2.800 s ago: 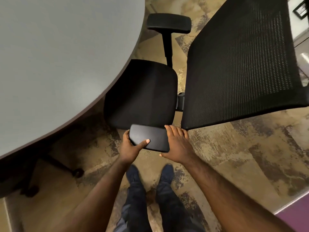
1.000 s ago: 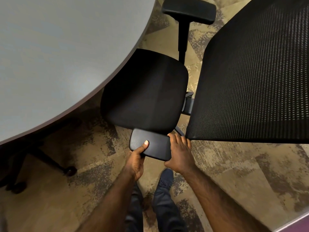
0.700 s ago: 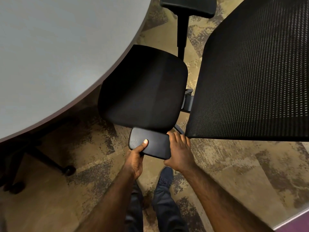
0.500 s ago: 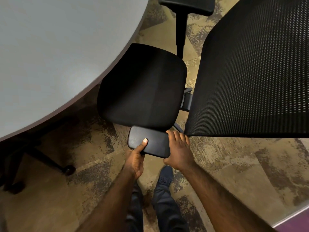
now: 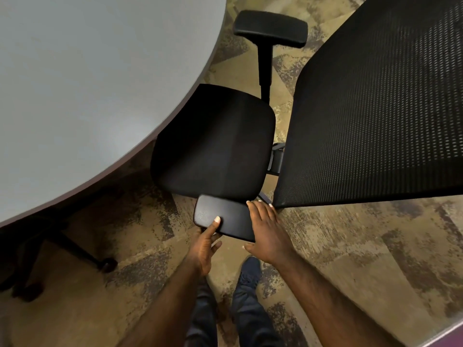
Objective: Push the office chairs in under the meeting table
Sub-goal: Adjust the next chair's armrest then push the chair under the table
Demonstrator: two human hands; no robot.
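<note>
A black office chair stands beside the round grey meeting table (image 5: 87, 83). Its seat (image 5: 213, 146) has its left front corner tucked under the table's edge. The mesh backrest (image 5: 375, 108) fills the right of the view, and the far armrest (image 5: 270, 28) rises at the top. My left hand (image 5: 203, 249) holds the near armrest (image 5: 220, 216), with the thumb on its top and the fingers beneath. My right hand (image 5: 265, 234) rests on the armrest's right end with straight fingers, the thumb spread away from it.
Under the table at the left, another chair's black base (image 5: 75, 246) and a caster (image 5: 107, 265) stand in shadow. My feet (image 5: 248, 269) are on the patterned carpet just behind the armrest. A purple strip (image 5: 451, 336) crosses the bottom right corner.
The chair has rolled toward the table, and its seat corner has slid under the edge. My left hand's fingers have loosened below the armrest. My right thumb has moved off it.
</note>
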